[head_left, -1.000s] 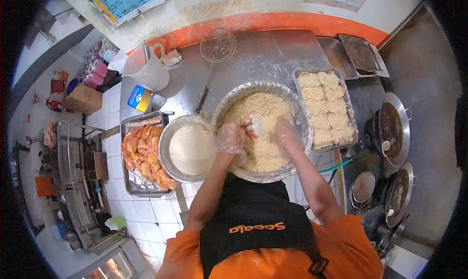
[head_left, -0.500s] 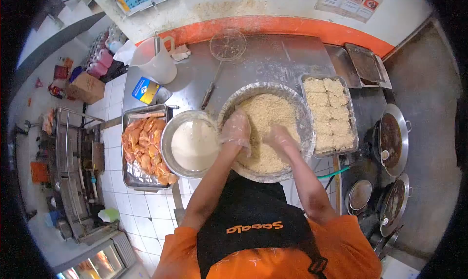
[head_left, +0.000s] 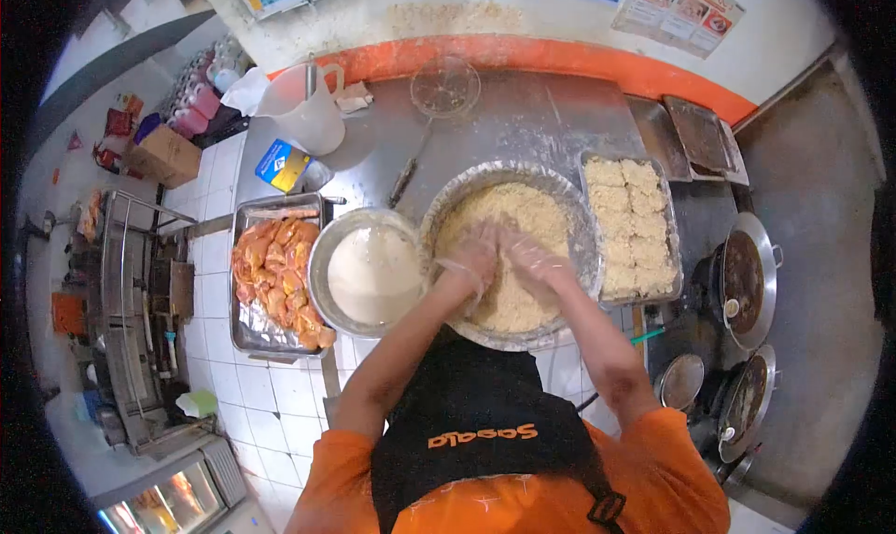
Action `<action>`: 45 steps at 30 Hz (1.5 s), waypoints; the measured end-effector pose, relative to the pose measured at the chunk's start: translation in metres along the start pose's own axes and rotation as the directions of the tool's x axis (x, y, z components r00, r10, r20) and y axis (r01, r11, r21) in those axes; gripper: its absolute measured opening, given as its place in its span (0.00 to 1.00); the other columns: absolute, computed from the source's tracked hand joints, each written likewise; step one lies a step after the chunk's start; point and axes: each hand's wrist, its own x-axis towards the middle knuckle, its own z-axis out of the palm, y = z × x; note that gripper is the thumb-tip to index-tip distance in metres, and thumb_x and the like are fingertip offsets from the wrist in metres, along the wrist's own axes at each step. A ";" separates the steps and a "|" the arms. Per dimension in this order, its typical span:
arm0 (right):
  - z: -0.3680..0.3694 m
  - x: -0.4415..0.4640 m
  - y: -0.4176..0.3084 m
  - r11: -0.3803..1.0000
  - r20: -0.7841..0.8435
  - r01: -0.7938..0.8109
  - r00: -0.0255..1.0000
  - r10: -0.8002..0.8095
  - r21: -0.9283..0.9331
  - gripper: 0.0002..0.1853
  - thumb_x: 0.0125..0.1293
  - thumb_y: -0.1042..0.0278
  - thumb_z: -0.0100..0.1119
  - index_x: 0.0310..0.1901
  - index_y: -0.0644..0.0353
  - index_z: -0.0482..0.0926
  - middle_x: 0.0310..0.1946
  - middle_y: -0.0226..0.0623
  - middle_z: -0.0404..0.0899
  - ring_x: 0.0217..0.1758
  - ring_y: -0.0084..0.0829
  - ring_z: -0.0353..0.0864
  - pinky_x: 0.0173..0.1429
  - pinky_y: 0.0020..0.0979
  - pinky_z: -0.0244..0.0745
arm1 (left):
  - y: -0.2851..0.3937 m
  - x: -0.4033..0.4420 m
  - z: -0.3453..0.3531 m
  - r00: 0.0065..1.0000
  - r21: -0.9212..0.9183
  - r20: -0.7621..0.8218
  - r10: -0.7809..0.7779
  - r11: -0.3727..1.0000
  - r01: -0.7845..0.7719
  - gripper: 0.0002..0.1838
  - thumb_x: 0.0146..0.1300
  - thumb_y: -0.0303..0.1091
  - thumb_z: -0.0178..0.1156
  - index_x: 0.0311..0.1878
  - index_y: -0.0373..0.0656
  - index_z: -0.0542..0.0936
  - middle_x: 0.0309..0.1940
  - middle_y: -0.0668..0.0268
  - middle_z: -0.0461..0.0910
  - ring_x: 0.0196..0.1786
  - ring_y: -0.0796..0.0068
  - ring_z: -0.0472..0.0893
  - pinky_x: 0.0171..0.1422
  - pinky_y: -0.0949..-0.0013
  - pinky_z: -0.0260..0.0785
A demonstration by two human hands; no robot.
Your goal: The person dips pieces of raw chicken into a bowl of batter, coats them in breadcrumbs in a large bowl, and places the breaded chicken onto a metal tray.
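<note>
Both my hands wear clear plastic gloves and are inside a large metal bowl (head_left: pixel 435 301) of pale crumbs (head_left: pixel 532 207). My left hand (head_left: pixel 474 254) and my right hand (head_left: pixel 530 254) meet near the bowl's middle, pressing on the crumbs with fingers close together. Their fingertips are blurred, and whatever lies under them is hidden. Left of this bowl is a smaller metal bowl of white batter (head_left: pixel 375 274). Raw meat pieces (head_left: pixel 278 273) fill a metal tray at the far left. On the right, a tray holds rows of crumb-coated pieces (head_left: pixel 630 226).
Behind the bowls are a white jug (head_left: pixel 313 114), a blue and yellow packet (head_left: pixel 283 166) and a round wire strainer (head_left: pixel 445 88). Dark trays (head_left: pixel 700 133) lie at the back right. Two wide pans (head_left: pixel 749 280) (head_left: pixel 749 399) of dark oil stand at the right.
The meat seen between my hands a second ago is out of sight. My hands have come together at the middle of the crumbs. The camera view has shifted slightly.
</note>
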 end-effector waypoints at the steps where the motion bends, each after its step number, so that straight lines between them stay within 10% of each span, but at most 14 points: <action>1: -0.022 -0.011 0.000 0.972 0.084 -0.071 0.995 0.053 0.225 0.28 0.74 0.73 0.46 0.75 0.65 0.64 0.71 0.61 0.69 0.76 0.52 0.68 0.79 0.44 0.64 | 0.000 -0.002 -0.003 1.000 0.031 0.001 0.002 1.000 -0.002 0.38 0.72 0.36 0.49 0.80 0.31 0.52 0.82 0.44 0.51 0.84 0.51 0.53 0.86 0.58 0.50; 3: -0.002 0.006 0.030 0.966 -0.106 -0.131 0.982 0.158 0.225 0.27 0.74 0.69 0.54 0.73 0.63 0.68 0.67 0.59 0.73 0.69 0.51 0.75 0.75 0.46 0.70 | 0.002 -0.011 -0.008 1.000 0.076 0.004 -0.002 0.997 0.002 0.38 0.71 0.38 0.51 0.81 0.33 0.52 0.81 0.45 0.54 0.83 0.51 0.55 0.86 0.57 0.49; 7: 0.005 0.006 0.002 0.935 -0.239 -0.274 0.915 0.326 0.226 0.25 0.69 0.64 0.66 0.62 0.71 0.77 0.57 0.58 0.82 0.59 0.50 0.82 0.64 0.42 0.76 | -0.012 -0.012 -0.034 0.984 -0.468 -0.034 -0.174 0.873 0.138 0.41 0.65 0.30 0.56 0.81 0.33 0.53 0.76 0.44 0.64 0.73 0.42 0.70 0.75 0.50 0.66; 11: 0.044 0.048 0.031 0.566 -0.068 -0.055 0.979 0.194 0.822 0.25 0.65 0.65 0.71 0.60 0.70 0.78 0.54 0.46 0.84 0.56 0.40 0.82 0.60 0.38 0.76 | -0.033 -0.030 -0.045 0.975 -0.546 -0.112 -0.191 0.831 0.101 0.41 0.63 0.28 0.55 0.81 0.38 0.55 0.73 0.44 0.68 0.68 0.41 0.75 0.71 0.52 0.71; 14: 0.018 0.038 0.021 0.482 0.008 -0.115 0.976 0.219 0.869 0.21 0.65 0.69 0.71 0.57 0.69 0.80 0.51 0.41 0.84 0.56 0.35 0.81 0.58 0.37 0.76 | -0.064 -0.035 -0.017 0.830 -0.452 -0.552 -0.074 0.864 -0.224 0.42 0.61 0.27 0.55 0.81 0.40 0.55 0.67 0.43 0.73 0.61 0.41 0.78 0.66 0.52 0.73; 20: -0.011 0.001 0.003 0.661 -0.193 -0.195 0.863 0.466 0.724 0.25 0.63 0.60 0.74 0.59 0.66 0.81 0.50 0.48 0.86 0.55 0.35 0.85 0.61 0.39 0.79 | -0.080 -0.039 -0.009 0.750 -0.512 -0.657 -0.077 0.776 -0.368 0.45 0.57 0.28 0.55 0.81 0.40 0.54 0.49 0.40 0.78 0.49 0.39 0.79 0.55 0.46 0.72; 25: -0.040 -0.022 -0.042 0.831 -0.117 -0.183 0.952 0.284 0.526 0.22 0.63 0.61 0.74 0.54 0.66 0.84 0.45 0.54 0.87 0.47 0.40 0.89 0.52 0.40 0.83 | -0.072 -0.034 -0.017 0.940 -0.756 -0.289 -0.182 0.646 -0.107 0.41 0.59 0.27 0.53 0.80 0.43 0.60 0.41 0.45 0.82 0.42 0.42 0.81 0.50 0.47 0.75; 28: -0.003 -0.008 -0.015 0.933 -0.289 0.075 0.957 0.033 0.352 0.28 0.58 0.63 0.76 0.59 0.68 0.82 0.48 0.54 0.87 0.48 0.44 0.89 0.60 0.41 0.82 | -0.062 -0.041 -0.040 0.952 -0.628 -0.282 -0.122 0.774 -0.087 0.35 0.67 0.27 0.51 0.80 0.46 0.62 0.43 0.51 0.85 0.43 0.53 0.84 0.52 0.52 0.78; 32: -0.015 -0.045 0.006 0.930 -0.093 -0.316 0.937 0.337 0.189 0.28 0.57 0.52 0.76 0.50 0.68 0.85 0.49 0.56 0.86 0.56 0.51 0.84 0.60 0.45 0.78 | -0.049 -0.032 -0.028 0.982 -0.435 -0.188 -0.024 0.898 -0.062 0.35 0.66 0.29 0.55 0.78 0.40 0.63 0.55 0.46 0.82 0.55 0.51 0.84 0.62 0.53 0.77; 36: 0.051 -0.030 0.028 0.941 -0.107 -0.164 0.985 0.139 -0.295 0.22 0.54 0.59 0.77 0.43 0.68 0.84 0.45 0.56 0.86 0.50 0.47 0.87 0.58 0.41 0.81 | -0.024 0.001 0.043 0.958 -0.217 -0.279 0.066 0.967 -0.130 0.33 0.65 0.28 0.56 0.74 0.36 0.65 0.60 0.42 0.79 0.62 0.46 0.80 0.67 0.52 0.74; 40: 0.089 0.001 0.058 0.980 -0.193 -0.192 0.961 0.200 0.059 0.26 0.50 0.58 0.79 0.45 0.69 0.83 0.45 0.59 0.86 0.53 0.50 0.86 0.59 0.42 0.80 | -0.013 0.002 0.064 0.977 -0.314 -0.202 -0.063 0.950 -0.004 0.26 0.65 0.30 0.56 0.66 0.34 0.68 0.52 0.42 0.83 0.54 0.40 0.84 0.60 0.46 0.76; 42: 0.072 0.002 0.059 0.948 -0.178 -0.148 0.963 0.204 0.281 0.28 0.51 0.56 0.78 0.47 0.70 0.83 0.45 0.59 0.86 0.54 0.52 0.85 0.60 0.43 0.79 | -0.012 -0.015 -0.019 0.972 -0.476 0.191 -0.140 0.852 0.216 0.44 0.59 0.29 0.63 0.77 0.30 0.56 0.55 0.38 0.81 0.59 0.43 0.82 0.65 0.44 0.73; 45: 0.006 -0.049 0.001 0.886 -0.135 -0.181 0.956 0.260 0.427 0.30 0.52 0.53 0.77 0.50 0.70 0.83 0.46 0.61 0.85 0.53 0.54 0.85 0.59 0.45 0.79 | -0.018 -0.024 -0.046 0.937 -0.481 0.145 -0.319 0.805 0.348 0.49 0.58 0.32 0.65 0.80 0.32 0.52 0.51 0.38 0.83 0.56 0.41 0.83 0.62 0.42 0.73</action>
